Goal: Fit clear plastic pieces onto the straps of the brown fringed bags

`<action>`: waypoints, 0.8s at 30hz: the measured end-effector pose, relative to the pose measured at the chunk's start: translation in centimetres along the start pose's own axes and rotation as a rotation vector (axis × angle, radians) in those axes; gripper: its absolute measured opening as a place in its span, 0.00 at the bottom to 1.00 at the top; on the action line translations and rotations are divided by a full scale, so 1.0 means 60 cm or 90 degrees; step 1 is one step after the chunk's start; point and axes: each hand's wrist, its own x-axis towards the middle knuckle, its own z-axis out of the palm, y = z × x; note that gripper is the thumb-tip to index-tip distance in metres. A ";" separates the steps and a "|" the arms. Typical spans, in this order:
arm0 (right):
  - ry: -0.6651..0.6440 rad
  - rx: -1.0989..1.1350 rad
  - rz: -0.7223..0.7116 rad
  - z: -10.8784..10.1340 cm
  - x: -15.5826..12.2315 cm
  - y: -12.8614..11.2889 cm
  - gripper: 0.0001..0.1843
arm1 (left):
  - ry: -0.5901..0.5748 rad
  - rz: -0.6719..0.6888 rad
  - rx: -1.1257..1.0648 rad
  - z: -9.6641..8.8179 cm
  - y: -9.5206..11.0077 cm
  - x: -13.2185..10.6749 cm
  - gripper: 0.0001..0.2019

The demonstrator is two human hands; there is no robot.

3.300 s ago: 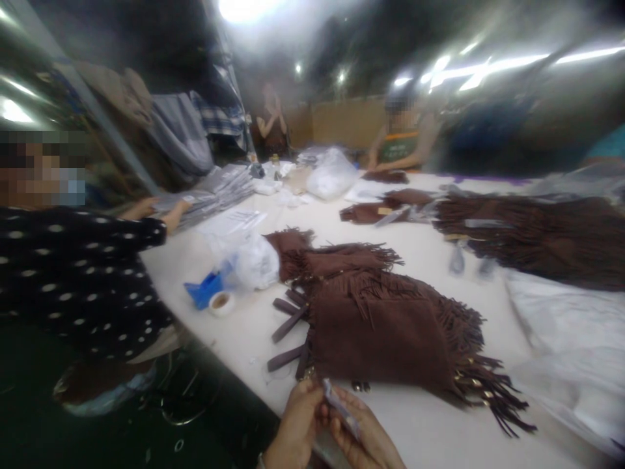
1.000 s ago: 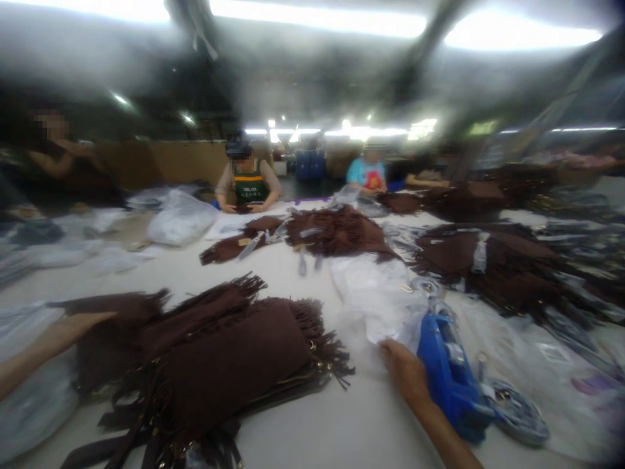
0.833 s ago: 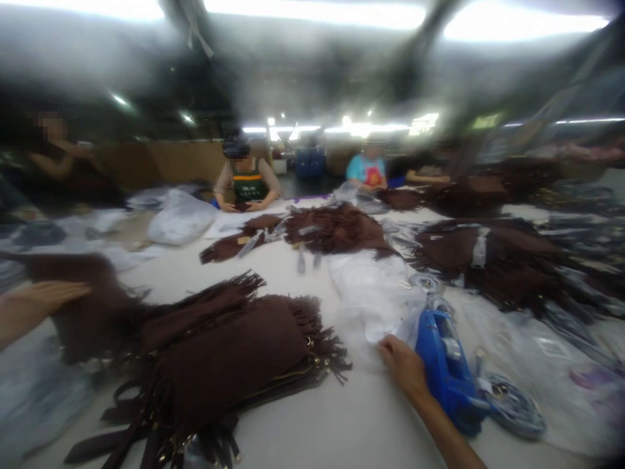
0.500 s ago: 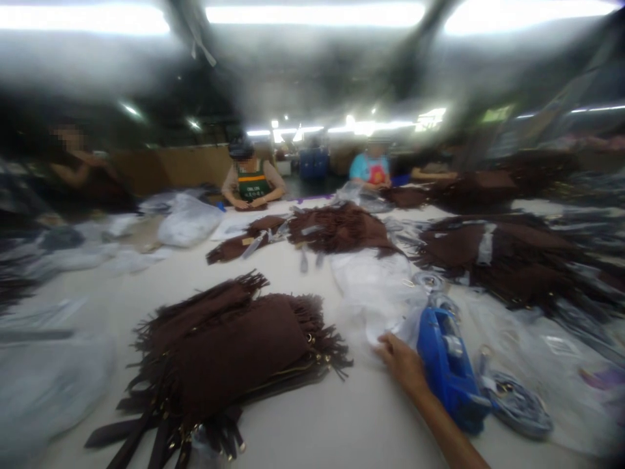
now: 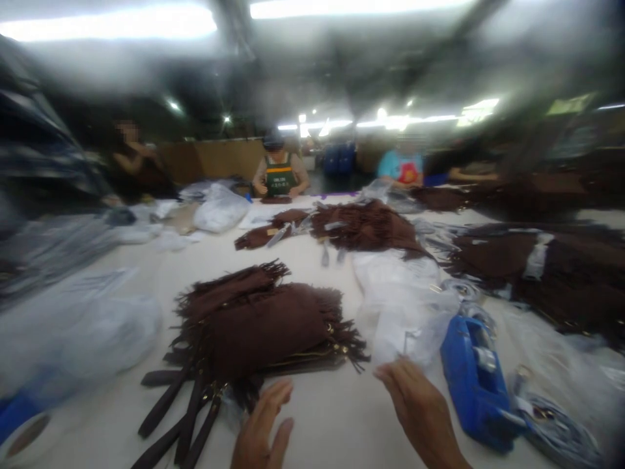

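A stack of dark brown fringed bags lies on the table, straps with gold-coloured hardware trailing off its lower left. My left hand is just in front of the stack and its straps, thumb apart from the stretched fingers, holding nothing. To the right, my right hand hovers with its fingers extended and nothing visible in them. Its fingertips are at the lower edge of some clear plastic bags; whether they touch, I cannot tell. Beside that hand stands a blue tape dispenser.
Coiled grey straps lie right of the dispenser. More brown fringed bags are piled farther back, and others at right. Clear plastic covers the left side. Across the table, a person in a green apron handles a brown piece.
My left hand has come into view at the bottom. My right hand has drawn back from the plastic bags toward me. The view has swung left.
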 end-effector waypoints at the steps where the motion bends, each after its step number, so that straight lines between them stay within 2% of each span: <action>1: -0.060 0.061 -0.017 0.002 -0.009 -0.033 0.14 | -0.047 0.062 0.004 0.002 0.025 0.009 0.21; 2: -0.122 0.125 -0.024 0.003 -0.016 -0.063 0.14 | -0.109 0.105 -0.004 0.003 0.047 0.018 0.25; 4: -0.227 0.234 -0.020 0.001 -0.022 -0.110 0.15 | -0.209 0.113 -0.067 -0.001 0.081 0.031 0.30; 5: -0.260 0.273 -0.013 0.000 -0.019 -0.126 0.16 | -0.252 0.079 -0.110 -0.004 0.088 0.033 0.27; 7: -0.290 0.324 0.002 0.002 -0.008 -0.146 0.18 | -0.282 -0.029 -0.213 -0.012 0.086 0.028 0.17; 9: -0.293 0.349 0.029 0.015 0.006 -0.156 0.20 | -0.259 -0.150 -0.303 -0.020 0.064 0.010 0.13; 11: -0.295 0.372 0.065 0.041 0.015 -0.162 0.22 | -0.211 -0.246 -0.359 -0.031 0.035 -0.011 0.14; 14: -0.356 0.467 0.116 0.090 0.008 -0.179 0.23 | -0.127 -0.330 -0.383 -0.053 -0.001 -0.041 0.12; 18: -0.495 0.615 0.166 0.136 -0.019 -0.216 0.21 | -0.054 -0.362 -0.381 -0.091 -0.015 -0.067 0.09; 24: -0.475 0.621 0.223 0.171 -0.033 -0.262 0.21 | -0.045 -0.361 -0.350 -0.122 -0.017 -0.090 0.13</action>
